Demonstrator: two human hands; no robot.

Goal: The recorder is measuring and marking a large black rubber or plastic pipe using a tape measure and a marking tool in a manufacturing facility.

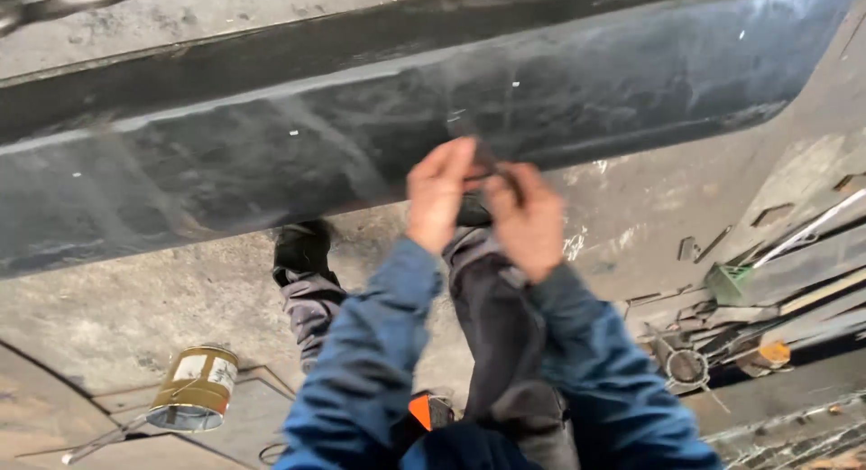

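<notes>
My left hand (439, 192) and my right hand (526, 219) are raised close together in front of a large dark steel plate (271, 154). Both pinch a small thin dark piece (492, 168) between their fingertips; motion blur hides what it is. Blue sleeves cover both arms. Below the hands I see my grey trousers and dark shoes on the concrete floor.
A tin can with a brown and white label (195, 389) stands on the floor at lower left, a metal rod beside it. Scrap metal strips and bars (767, 290) are piled at right. An orange-tipped tool (421, 410) sits at my waist.
</notes>
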